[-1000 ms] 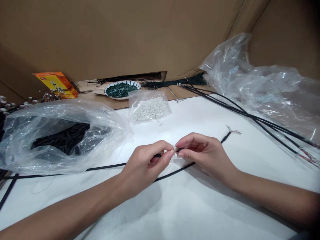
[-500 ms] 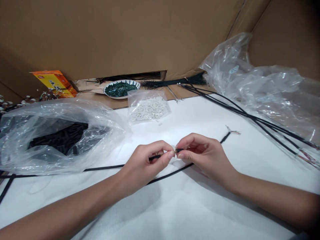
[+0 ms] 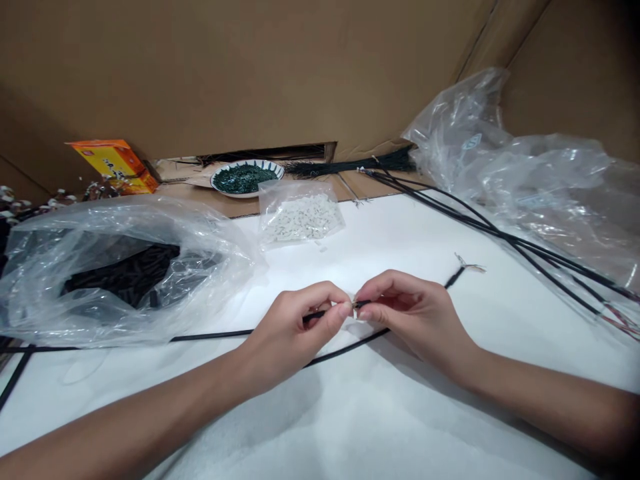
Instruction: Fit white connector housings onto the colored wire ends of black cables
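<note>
Between thumb and fingers, my left hand (image 3: 300,327) pinches the end of a black cable (image 3: 213,336) that runs off to the left. My right hand (image 3: 415,317) pinches a short black piece (image 3: 361,304), which could be a sleeve or another part of the cable. The fingertips of both hands nearly meet, and a small pale bit shows between them; its details are too small to tell. Below the hands, a second stretch of black cable (image 3: 345,347) passes along the table toward a stripped end with frayed wires (image 3: 467,268) at the right.
On the left lies an open clear plastic bag (image 3: 220,247) of black tubes. Behind stand a small bag of white pieces (image 3: 303,217), a plate (image 3: 280,168) of dark green bits and an orange box (image 3: 115,163). Bundled black cables (image 3: 485,223) and crumpled plastic (image 3: 545,167) lie at right.
The view has shifted slightly, so everything sits a little farther right. Both hands keep the same pinch, fingertips close together; no clear movement of the held pieces shows.
</note>
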`<state>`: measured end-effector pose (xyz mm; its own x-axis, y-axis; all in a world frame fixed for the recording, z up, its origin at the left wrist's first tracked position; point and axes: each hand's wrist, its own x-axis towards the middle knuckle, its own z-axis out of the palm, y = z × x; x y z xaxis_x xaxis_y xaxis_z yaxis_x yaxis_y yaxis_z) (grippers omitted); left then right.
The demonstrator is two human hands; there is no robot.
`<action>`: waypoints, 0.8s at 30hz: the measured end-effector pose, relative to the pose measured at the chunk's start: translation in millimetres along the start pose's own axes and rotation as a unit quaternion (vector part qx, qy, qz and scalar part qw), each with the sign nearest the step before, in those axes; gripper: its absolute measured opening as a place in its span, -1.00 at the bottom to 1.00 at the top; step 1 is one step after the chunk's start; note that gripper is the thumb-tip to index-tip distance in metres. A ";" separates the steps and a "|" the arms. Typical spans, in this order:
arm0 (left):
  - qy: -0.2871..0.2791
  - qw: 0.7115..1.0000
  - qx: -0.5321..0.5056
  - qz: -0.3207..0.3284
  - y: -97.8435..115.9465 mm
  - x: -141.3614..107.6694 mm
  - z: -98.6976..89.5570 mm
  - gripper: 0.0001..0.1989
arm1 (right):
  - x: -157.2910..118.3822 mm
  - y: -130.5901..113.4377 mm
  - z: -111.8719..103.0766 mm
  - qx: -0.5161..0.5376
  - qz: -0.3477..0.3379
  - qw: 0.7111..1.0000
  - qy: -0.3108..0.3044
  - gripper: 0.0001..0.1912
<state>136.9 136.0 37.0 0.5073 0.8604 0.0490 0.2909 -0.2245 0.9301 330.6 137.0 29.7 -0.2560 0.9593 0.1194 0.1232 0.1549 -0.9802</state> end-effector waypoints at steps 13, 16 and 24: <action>0.023 0.998 0.043 0.031 -3.2 -1.2 3.8 -0.80 | -1.8 -0.2 2.1 0.013 0.023 1.000 0.016 -0.86; 0.032 0.996 0.073 0.045 -3.6 -2.8 5.7 -0.80 | -2.4 0.2 2.3 0.009 0.024 0.999 0.022 -0.84; 0.027 0.994 0.078 0.066 -2.0 -3.6 6.7 -0.82 | -3.4 -1.4 3.4 0.024 0.008 0.999 0.030 -0.86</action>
<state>140.0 130.3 32.6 0.5060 0.8414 0.1899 0.3490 -0.4011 0.8469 328.0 132.7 30.1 -0.1961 0.9741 0.1124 0.0793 0.1299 -0.9883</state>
